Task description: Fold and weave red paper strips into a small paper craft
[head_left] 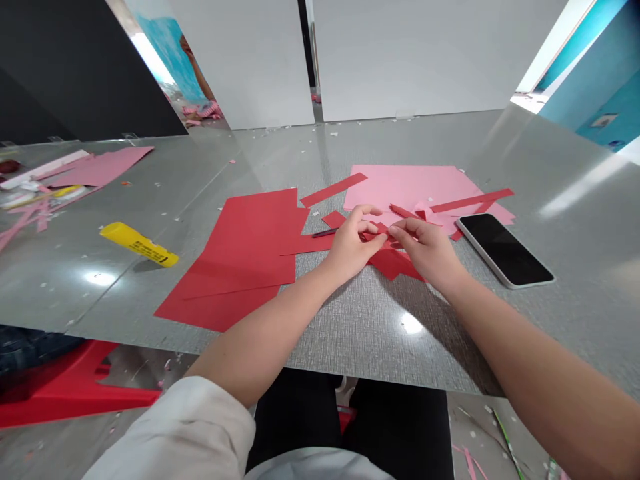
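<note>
My left hand (353, 241) and my right hand (428, 248) meet over a pile of cut red paper, fingers pinched on a small red paper piece (382, 228) between them. My fingertips partly hide its shape. Under and in front of my hands lie more red paper scraps (391, 264). A dark, thin pen-like stick (325, 233) rests by my left hand, on a red paper strip (313, 245). Just behind the hands lies a pink paper sheet (407, 183) with red strips and small cuttings on it.
Large red sheets (250, 247) lie to the left, with a yellow glue stick (140, 244) beyond them. On the right is a phone (505, 250). White panels (415, 60) stand along the table's back. Pink paper (105, 168) lies far left; a red stool (75, 380) stands below.
</note>
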`<state>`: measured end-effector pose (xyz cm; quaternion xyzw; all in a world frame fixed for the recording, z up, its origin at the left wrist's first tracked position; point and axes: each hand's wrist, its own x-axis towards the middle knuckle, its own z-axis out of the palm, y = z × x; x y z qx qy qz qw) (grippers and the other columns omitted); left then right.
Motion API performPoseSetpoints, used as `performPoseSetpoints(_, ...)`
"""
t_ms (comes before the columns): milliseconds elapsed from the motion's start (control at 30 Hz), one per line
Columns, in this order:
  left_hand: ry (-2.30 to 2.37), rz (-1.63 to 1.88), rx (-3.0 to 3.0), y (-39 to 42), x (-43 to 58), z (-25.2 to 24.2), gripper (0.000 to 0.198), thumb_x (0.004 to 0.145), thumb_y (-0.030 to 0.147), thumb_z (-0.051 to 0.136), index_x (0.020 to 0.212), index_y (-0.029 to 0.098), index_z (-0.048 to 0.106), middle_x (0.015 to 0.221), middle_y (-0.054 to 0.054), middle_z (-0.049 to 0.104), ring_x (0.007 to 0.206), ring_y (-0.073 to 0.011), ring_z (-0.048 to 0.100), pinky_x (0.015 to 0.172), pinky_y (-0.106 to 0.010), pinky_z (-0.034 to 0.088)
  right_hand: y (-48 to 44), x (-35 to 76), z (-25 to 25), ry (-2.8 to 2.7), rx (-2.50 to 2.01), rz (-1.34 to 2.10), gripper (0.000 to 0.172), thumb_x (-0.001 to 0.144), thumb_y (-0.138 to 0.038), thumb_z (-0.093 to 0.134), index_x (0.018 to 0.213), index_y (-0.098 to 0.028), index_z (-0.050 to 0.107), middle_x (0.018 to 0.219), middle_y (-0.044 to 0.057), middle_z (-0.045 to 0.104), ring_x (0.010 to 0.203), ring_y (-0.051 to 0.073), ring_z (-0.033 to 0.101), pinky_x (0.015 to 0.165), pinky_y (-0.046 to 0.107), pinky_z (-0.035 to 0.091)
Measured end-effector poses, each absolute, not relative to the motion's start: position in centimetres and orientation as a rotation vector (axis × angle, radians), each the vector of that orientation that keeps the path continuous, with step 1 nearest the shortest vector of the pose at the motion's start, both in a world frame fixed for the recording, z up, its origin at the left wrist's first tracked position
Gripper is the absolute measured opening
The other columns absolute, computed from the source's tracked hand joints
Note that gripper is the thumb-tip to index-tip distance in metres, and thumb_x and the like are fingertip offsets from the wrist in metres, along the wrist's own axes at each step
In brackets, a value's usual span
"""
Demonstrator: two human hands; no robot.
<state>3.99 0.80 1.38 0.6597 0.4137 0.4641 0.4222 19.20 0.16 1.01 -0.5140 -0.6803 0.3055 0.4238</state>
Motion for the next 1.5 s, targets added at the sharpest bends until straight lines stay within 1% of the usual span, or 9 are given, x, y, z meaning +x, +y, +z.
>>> performPoseSetpoints(167, 1.008, 1.154, 1.565, 1.0, 3.8, 1.5, 0.031, 0.074, 0.019, 0.062, 0.103, 0.020, 0.052, 0.075, 0.001, 0.061, 0.076, -0.0115, 0.059, 0.071, -0.024, 0.043, 0.1, 19.6, 1.6, -1.705, -1.243, 0.757, 0.014, 0.077, -0.033, 0.058, 0.074, -0.019, 0.061, 0.080, 0.004, 0.067, 0.079, 0.019, 0.062, 0.076, 0.036, 0.048)
performPoseSetpoints(300, 0.924, 1.070, 1.386, 1.1, 3.8, 1.4, 0.032, 0.078, 0.030, 0.060, 0.107, 0.019, 0.055, 0.083, -0.004, 0.064, 0.081, -0.0153, 0.062, 0.066, -0.025, 0.048, 0.1, 19.6, 1.9, -1.690, -1.291, 0.686, 0.014, 0.079, -0.031, 0.055, 0.074, -0.018, 0.059, 0.076, 0.003, 0.065, 0.074, 0.017, 0.061, 0.070, 0.033, 0.048)
performPoseSetpoints(400, 0.919, 1.021, 1.303, 1.3, 3.9, 1.2, 0.025, 0.077, 0.026, 0.062, 0.100, 0.016, 0.060, 0.089, -0.006, 0.066, 0.081, -0.0156, 0.063, 0.066, -0.027, 0.051, 0.1, 19.6, 1.7, -1.680, -1.301, 0.608, 0.012, 0.079, -0.029, 0.055, 0.076, -0.018, 0.058, 0.075, 0.003, 0.064, 0.072, 0.016, 0.061, 0.069, 0.032, 0.049)
performPoseSetpoints(533, 0.922, 1.010, 1.219, 1.4, 3.8, 1.0, 0.015, 0.076, 0.018, 0.062, 0.090, 0.013, 0.062, 0.081, -0.005, 0.067, 0.078, -0.0146, 0.064, 0.070, -0.028, 0.052, 0.0, 19.7, 1.4, -1.704, -1.252, 0.556, 0.009, 0.078, -0.027, 0.055, 0.081, -0.019, 0.059, 0.079, 0.003, 0.065, 0.072, 0.016, 0.063, 0.070, 0.033, 0.051)
performPoseSetpoints(667, 0.871, 0.985, 1.170, 1.3, 3.6, 1.2, 0.018, 0.076, 0.015, 0.062, 0.094, 0.014, 0.061, 0.079, -0.004, 0.067, 0.075, -0.0131, 0.065, 0.069, -0.027, 0.051, -0.1, 19.9, 1.4, -1.820, -1.119, 0.497, 0.010, 0.080, -0.020, 0.051, 0.085, -0.020, 0.060, 0.086, 0.004, 0.066, 0.086, 0.018, 0.063, 0.077, 0.034, 0.051)
performPoseSetpoints(867, 0.800, 0.949, 1.144, 1.5, 3.3, 1.3, 0.020, 0.077, 0.019, 0.062, 0.097, 0.015, 0.061, 0.079, -0.003, 0.065, 0.070, -0.0126, 0.065, 0.059, -0.022, 0.049, -0.3, 20.5, 1.9, -1.951, -1.097, 0.378, 0.016, 0.078, -0.015, 0.050, 0.085, -0.023, 0.062, 0.083, 0.001, 0.066, 0.081, 0.017, 0.063, 0.081, 0.037, 0.050)
performPoseSetpoints(1100, 0.797, 0.924, 1.127, 1.4, 3.4, 1.5, 0.015, 0.080, 0.026, 0.060, 0.089, 0.014, 0.062, 0.077, -0.004, 0.066, 0.068, -0.0111, 0.064, 0.063, -0.023, 0.050, -0.5, 20.6, 2.4, -1.971, -1.078, 0.457, 0.014, 0.075, -0.015, 0.053, 0.079, -0.023, 0.063, 0.079, 0.000, 0.066, 0.079, 0.016, 0.063, 0.088, 0.042, 0.047)
performPoseSetpoints(1333, 0.878, 1.006, 1.317, 1.3, 3.5, 1.1, 0.016, 0.078, 0.019, 0.060, 0.093, 0.014, 0.061, 0.079, -0.005, 0.066, 0.070, -0.0115, 0.064, 0.068, -0.027, 0.052, -0.2, 20.5, 2.4, -1.674, -1.183, 0.844, 0.015, 0.081, -0.032, 0.053, 0.081, -0.020, 0.062, 0.083, 0.005, 0.067, 0.107, 0.024, 0.057, 0.087, 0.042, 0.047)
performPoseSetpoints(1500, 0.887, 1.037, 1.360, 1.3, 3.6, 1.1, 0.022, 0.077, 0.017, 0.060, 0.099, 0.014, 0.061, 0.079, -0.005, 0.067, 0.072, -0.0124, 0.064, 0.069, -0.028, 0.053, 0.0, 20.5, 2.3, -1.706, -1.282, 0.809, 0.013, 0.075, -0.032, 0.060, 0.070, -0.021, 0.063, 0.077, 0.004, 0.068, 0.119, 0.027, 0.048, 0.094, 0.045, 0.040)
